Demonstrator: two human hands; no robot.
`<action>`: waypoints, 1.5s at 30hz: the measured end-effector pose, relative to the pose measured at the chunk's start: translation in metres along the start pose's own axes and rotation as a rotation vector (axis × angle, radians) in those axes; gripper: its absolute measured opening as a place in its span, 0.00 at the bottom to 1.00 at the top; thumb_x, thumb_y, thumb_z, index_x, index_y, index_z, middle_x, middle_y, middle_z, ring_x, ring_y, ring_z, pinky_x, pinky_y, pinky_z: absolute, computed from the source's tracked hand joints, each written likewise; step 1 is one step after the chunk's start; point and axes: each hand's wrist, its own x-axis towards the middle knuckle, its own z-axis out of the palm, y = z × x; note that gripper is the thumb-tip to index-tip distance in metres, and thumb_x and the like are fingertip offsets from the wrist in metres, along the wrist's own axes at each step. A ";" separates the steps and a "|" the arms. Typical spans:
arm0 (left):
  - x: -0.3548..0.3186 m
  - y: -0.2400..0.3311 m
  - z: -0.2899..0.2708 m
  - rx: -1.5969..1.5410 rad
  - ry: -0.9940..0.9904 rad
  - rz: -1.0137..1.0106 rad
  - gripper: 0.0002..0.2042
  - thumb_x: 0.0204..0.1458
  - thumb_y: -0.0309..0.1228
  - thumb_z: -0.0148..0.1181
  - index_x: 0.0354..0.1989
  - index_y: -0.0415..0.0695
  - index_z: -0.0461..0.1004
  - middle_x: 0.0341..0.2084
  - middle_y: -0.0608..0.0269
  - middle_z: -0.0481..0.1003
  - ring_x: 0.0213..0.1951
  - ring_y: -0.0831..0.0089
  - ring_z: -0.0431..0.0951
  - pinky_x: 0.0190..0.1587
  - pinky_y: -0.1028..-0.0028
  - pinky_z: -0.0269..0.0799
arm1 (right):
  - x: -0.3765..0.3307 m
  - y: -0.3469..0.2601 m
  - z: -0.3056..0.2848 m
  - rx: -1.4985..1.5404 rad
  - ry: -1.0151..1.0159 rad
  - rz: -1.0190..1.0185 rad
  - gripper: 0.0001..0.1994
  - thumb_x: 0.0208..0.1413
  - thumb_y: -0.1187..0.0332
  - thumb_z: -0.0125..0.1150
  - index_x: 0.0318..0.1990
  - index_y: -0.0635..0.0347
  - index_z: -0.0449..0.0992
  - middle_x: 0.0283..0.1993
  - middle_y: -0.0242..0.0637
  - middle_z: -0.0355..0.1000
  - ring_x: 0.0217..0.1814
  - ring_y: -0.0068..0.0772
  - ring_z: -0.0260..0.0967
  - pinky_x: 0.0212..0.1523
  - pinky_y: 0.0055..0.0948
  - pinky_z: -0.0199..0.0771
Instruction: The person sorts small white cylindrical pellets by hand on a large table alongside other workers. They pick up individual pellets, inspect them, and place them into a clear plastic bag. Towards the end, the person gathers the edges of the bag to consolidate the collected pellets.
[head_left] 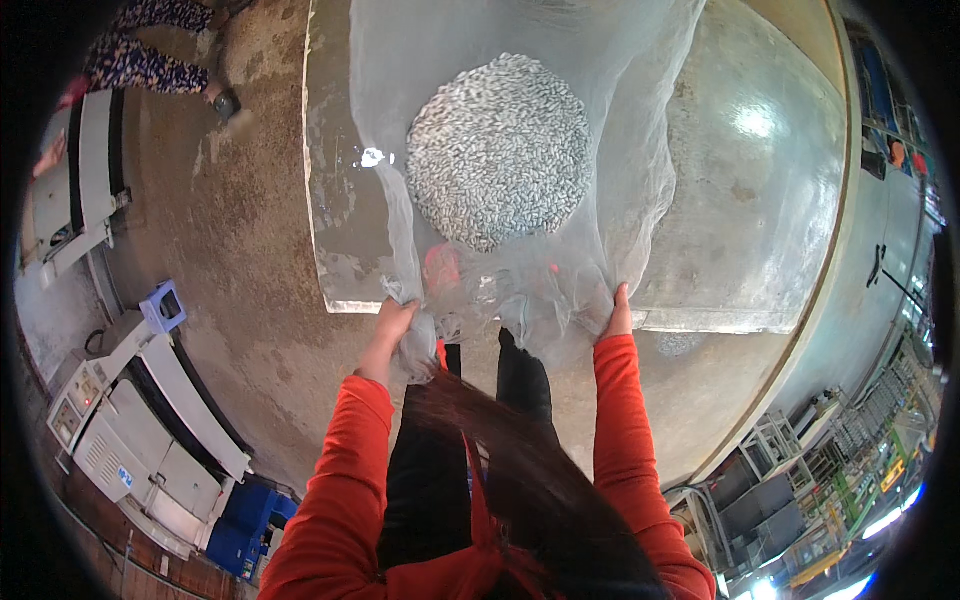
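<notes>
Mesh netting (520,200) drapes the counter (760,200), cradling a grey pellet mound (498,150) at upper centre. Left hand (392,325) and right hand (618,315) each pinch its bunched near edge, keeping it taut.

Two long, bright orange-red sleeves are seen rising from the lower edge, each ending at the wrist, where the left hand (392,322) and the right hand (619,316) are left uncovered. The sleeve fabric is smooth, with soft folds gathered at the elbows. Between the sleeves a dark, black garment is worn over the front of the body, and black trousers are seen below it. Long dark hair with a reddish sheen is spread across the lower middle of the view.
</notes>
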 end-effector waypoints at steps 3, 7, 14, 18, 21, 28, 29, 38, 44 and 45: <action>-0.007 0.011 -0.001 -0.004 -0.017 0.002 0.22 0.43 0.33 0.58 0.46 0.33 0.67 0.40 0.48 0.73 0.44 0.59 0.74 0.46 0.69 0.66 | -0.008 -0.003 0.012 -0.024 0.052 0.007 0.31 0.56 0.43 0.41 0.57 0.59 0.60 0.52 0.40 0.65 0.51 0.43 0.65 0.50 0.41 0.67; -0.024 0.022 -0.010 0.019 0.014 -0.111 0.21 0.43 0.32 0.58 0.46 0.32 0.67 0.41 0.49 0.73 0.45 0.59 0.73 0.47 0.69 0.66 | -0.035 0.022 -0.011 -0.029 0.066 0.039 0.30 0.56 0.46 0.44 0.56 0.62 0.60 0.52 0.40 0.66 0.51 0.40 0.65 0.49 0.38 0.67; -0.011 0.018 -0.018 0.007 -0.002 -0.160 0.23 0.42 0.34 0.59 0.45 0.31 0.67 0.40 0.44 0.73 0.44 0.55 0.73 0.45 0.67 0.68 | -0.034 0.023 -0.017 -0.054 0.051 0.075 0.30 0.53 0.49 0.52 0.53 0.66 0.64 0.48 0.40 0.68 0.47 0.35 0.67 0.47 0.33 0.68; -0.006 0.013 0.001 0.171 -0.038 -0.109 0.24 0.43 0.35 0.59 0.47 0.33 0.67 0.42 0.42 0.72 0.47 0.51 0.71 0.47 0.65 0.67 | -0.009 0.011 -0.006 -0.285 0.062 0.071 0.27 0.50 0.53 0.57 0.48 0.69 0.68 0.44 0.41 0.70 0.44 0.34 0.68 0.45 0.33 0.68; -0.017 -0.010 0.013 0.172 -0.069 -0.032 0.23 0.44 0.36 0.58 0.48 0.36 0.68 0.44 0.43 0.71 0.48 0.52 0.70 0.50 0.64 0.65 | 0.002 0.023 -0.026 -0.415 0.141 0.036 0.26 0.48 0.55 0.60 0.46 0.71 0.69 0.43 0.42 0.70 0.44 0.34 0.67 0.44 0.32 0.67; -0.024 0.013 -0.002 -0.094 -0.018 -0.240 0.23 0.45 0.34 0.58 0.49 0.36 0.66 0.41 0.54 0.73 0.40 0.64 0.74 0.40 0.68 0.68 | 0.029 0.037 -0.076 -0.613 0.237 0.010 0.27 0.49 0.59 0.59 0.51 0.73 0.64 0.46 0.45 0.68 0.44 0.38 0.68 0.43 0.35 0.70; -0.022 0.019 -0.006 -0.064 -0.033 -0.220 0.22 0.45 0.35 0.58 0.48 0.35 0.67 0.40 0.53 0.73 0.41 0.63 0.74 0.41 0.68 0.68 | 0.028 0.035 -0.070 -0.595 0.238 0.012 0.27 0.49 0.59 0.59 0.51 0.73 0.64 0.46 0.45 0.68 0.44 0.38 0.68 0.44 0.35 0.70; -0.020 0.006 0.001 -0.044 -0.025 -0.125 0.23 0.45 0.36 0.58 0.48 0.37 0.68 0.38 0.56 0.74 0.37 0.67 0.73 0.37 0.70 0.68 | 0.022 0.025 -0.043 -0.566 0.191 -0.021 0.25 0.51 0.57 0.56 0.48 0.73 0.67 0.44 0.44 0.70 0.39 0.40 0.70 0.38 0.34 0.72; 0.001 -0.027 0.008 0.069 0.001 -0.117 0.22 0.45 0.37 0.57 0.48 0.38 0.68 0.39 0.58 0.73 0.37 0.68 0.72 0.36 0.71 0.67 | -0.011 0.072 0.027 -2.003 -0.225 -0.639 0.16 0.52 0.61 0.53 0.40 0.68 0.69 0.33 0.49 0.72 0.30 0.45 0.70 0.31 0.39 0.70; 0.012 -0.051 0.009 0.079 0.026 -0.113 0.22 0.45 0.37 0.58 0.48 0.38 0.68 0.38 0.57 0.73 0.37 0.68 0.73 0.36 0.70 0.67 | -0.076 0.062 0.082 -1.107 -0.154 -0.205 0.13 0.54 0.64 0.50 0.39 0.68 0.69 0.30 0.53 0.70 0.29 0.47 0.69 0.32 0.38 0.69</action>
